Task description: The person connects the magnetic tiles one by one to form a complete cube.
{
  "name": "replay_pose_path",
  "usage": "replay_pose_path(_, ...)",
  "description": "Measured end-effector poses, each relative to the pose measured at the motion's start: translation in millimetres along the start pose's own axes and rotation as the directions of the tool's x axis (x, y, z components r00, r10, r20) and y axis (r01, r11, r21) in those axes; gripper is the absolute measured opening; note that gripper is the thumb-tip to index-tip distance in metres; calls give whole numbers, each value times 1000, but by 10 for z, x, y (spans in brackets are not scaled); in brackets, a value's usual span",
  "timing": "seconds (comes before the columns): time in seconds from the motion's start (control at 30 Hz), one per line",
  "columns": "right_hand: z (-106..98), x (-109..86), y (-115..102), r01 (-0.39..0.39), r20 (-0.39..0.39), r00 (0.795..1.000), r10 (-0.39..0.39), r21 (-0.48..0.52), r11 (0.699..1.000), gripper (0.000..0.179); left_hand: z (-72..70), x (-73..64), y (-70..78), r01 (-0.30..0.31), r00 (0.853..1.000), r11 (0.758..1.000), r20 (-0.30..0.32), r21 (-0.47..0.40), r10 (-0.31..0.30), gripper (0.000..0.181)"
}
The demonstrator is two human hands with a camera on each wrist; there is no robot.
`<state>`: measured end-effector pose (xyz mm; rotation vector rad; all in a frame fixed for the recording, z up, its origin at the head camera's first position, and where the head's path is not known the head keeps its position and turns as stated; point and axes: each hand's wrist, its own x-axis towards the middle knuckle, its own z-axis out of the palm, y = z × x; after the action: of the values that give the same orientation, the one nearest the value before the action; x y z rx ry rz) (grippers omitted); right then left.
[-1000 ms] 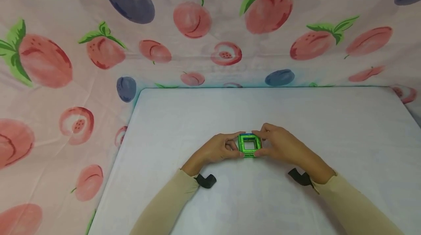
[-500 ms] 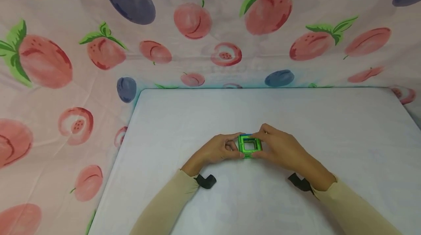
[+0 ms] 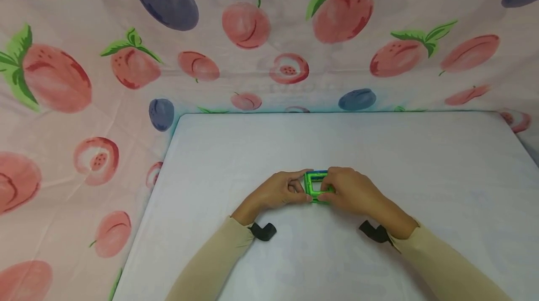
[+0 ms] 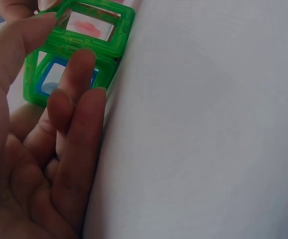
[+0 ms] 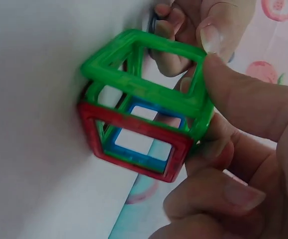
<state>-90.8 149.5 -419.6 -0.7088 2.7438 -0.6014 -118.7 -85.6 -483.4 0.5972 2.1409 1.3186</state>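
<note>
A small cube of see-through magnetic tiles (image 3: 309,184) is held just above the white table between both hands. Its frames are green, with a red tile (image 5: 136,121) on one side and a blue tile (image 5: 139,158) opposite, as the right wrist view shows. My left hand (image 3: 273,192) grips the cube's left side between thumb and fingers. From the right, my right hand (image 3: 358,191) pinches a green tile (image 5: 144,92), its thumb at the tile's edge and fingers curled beside the cube. In the head view this hand covers the cube's right part.
The white tabletop (image 3: 252,146) stretches around the hands. A fruit-printed cloth (image 3: 320,67) hangs behind the table and along its left side. Black bands (image 3: 264,232) stick out at both wrists by the beige sleeves (image 3: 210,259).
The right hand has moved left over the cube, its fingers now curled over the frame's right part. The left hand and the cube have stayed almost still.
</note>
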Motion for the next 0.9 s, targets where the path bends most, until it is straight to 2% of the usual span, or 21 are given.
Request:
replay_pose_path(0.33,-49,75,-21,-81,42,996,77,95,992,14,-6,-5,-3,-4,1000,1000,13,-16,4,77)
replay_pose_path(0.67,-151,195,25,-124,126,986,111,100,987,15,7,-12,-29,-7,1000,999,3,-33,7,82)
replay_pose_path(0.8,-192,254,31,-137,179,977,116,108,985,15,4,-6,-23,-24,1000,999,1,-29,24,83)
replay_pose_path(0.9,-217,305,16,-150,224,966,129,78,986,17,3,-3,-18,-27,1000,999,-1,-25,27,83)
